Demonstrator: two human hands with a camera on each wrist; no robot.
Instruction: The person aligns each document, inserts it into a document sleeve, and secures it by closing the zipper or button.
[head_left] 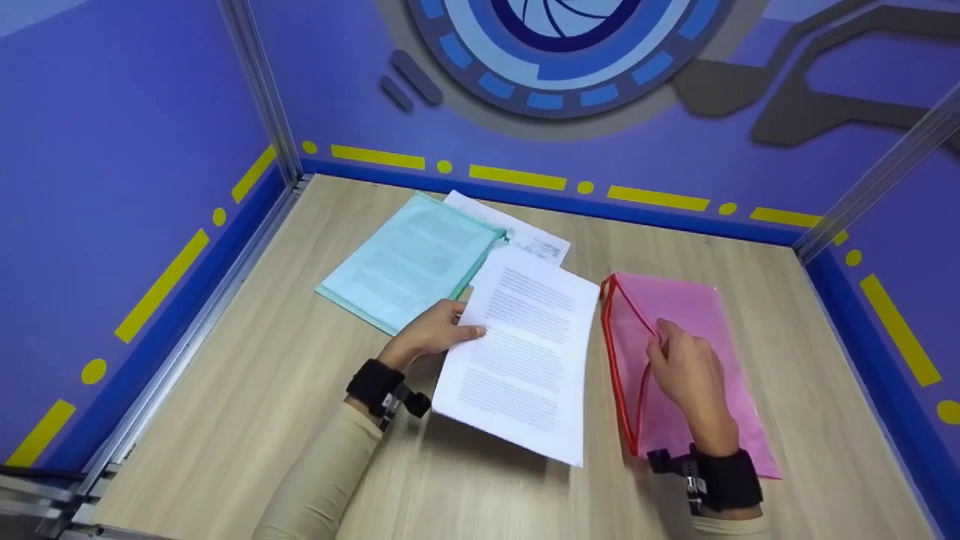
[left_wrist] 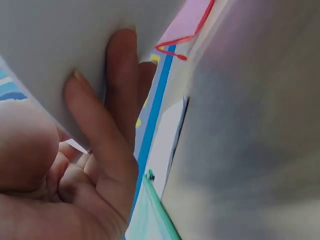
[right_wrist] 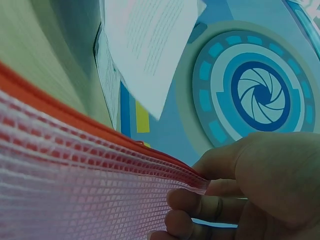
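Observation:
My left hand (head_left: 437,330) grips printed paper sheets (head_left: 525,352) by their left edge, thumb on top and fingers underneath. The sheets are held tilted above the table. On the right lies a pink mesh zipper pouch (head_left: 690,300) with a red zipper edge. My right hand (head_left: 688,367) pinches the upper side of its opening and lifts it, so the mouth gapes toward the sheets. In the right wrist view, thumb and fingers hold the pouch's zipper edge (right_wrist: 100,127). The left wrist view shows fingers (left_wrist: 95,115) against the underside of the sheets.
A green zipper pouch (head_left: 412,255) with pages visible through it lies at the back left of the wooden table (head_left: 300,420). More printed paper (head_left: 510,225) lies behind it, partly covered. Purple panels (head_left: 150,150) wall in the table's back and sides.

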